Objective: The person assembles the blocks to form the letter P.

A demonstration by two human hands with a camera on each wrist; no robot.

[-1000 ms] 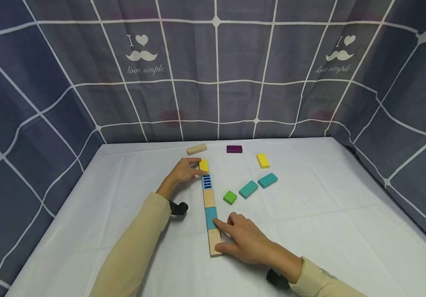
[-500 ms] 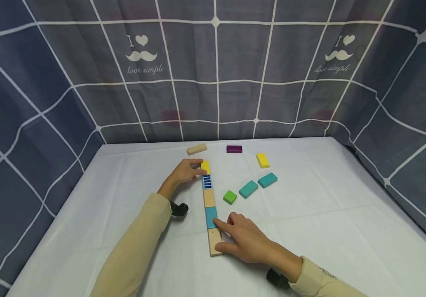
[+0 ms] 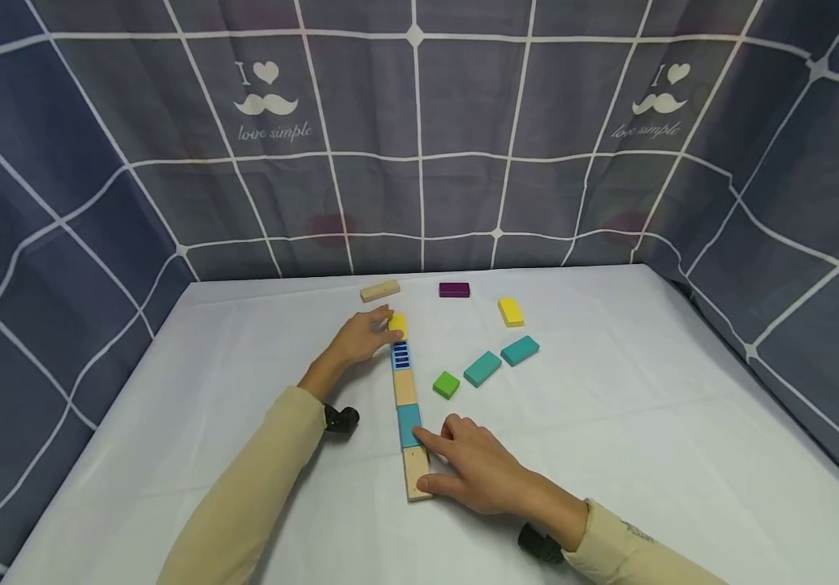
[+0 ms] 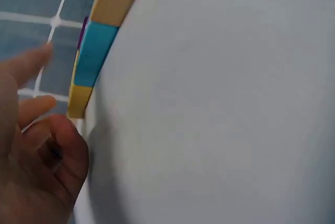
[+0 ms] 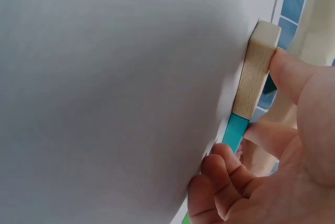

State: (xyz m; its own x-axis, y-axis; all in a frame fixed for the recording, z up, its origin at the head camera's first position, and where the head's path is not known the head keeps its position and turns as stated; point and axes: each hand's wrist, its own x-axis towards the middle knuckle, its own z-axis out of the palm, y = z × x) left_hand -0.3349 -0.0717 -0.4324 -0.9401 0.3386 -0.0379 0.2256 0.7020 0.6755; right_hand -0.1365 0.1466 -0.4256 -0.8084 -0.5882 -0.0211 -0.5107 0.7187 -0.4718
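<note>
A straight row of flat blocks runs away from me in the head view. From near to far come a plain wooden block (image 3: 416, 473), a blue block (image 3: 408, 422), a tan block (image 3: 404, 387), a blue block with dark bars (image 3: 400, 355) and a yellow block (image 3: 398, 325). My left hand (image 3: 357, 339) is at the yellow block, its thumb near the close edge. In the left wrist view, the fingers stand apart from the yellow block (image 4: 80, 102). My right hand (image 3: 476, 467) rests its thumb on the wooden block and its forefinger on the blue one; its other fingers are bent.
Right of the row lie a green block (image 3: 446, 385), two teal blocks (image 3: 482, 369) and another yellow block (image 3: 511, 313). Farther back are a purple block (image 3: 454, 290) and a light wooden block (image 3: 379, 291). A gridded dark curtain (image 3: 463, 195) encloses the white table (image 3: 646, 390).
My left forefinger has lifted off the yellow block at the row's far end. The right hand keeps its place on the near blocks. The whole head view has shifted slightly.
</note>
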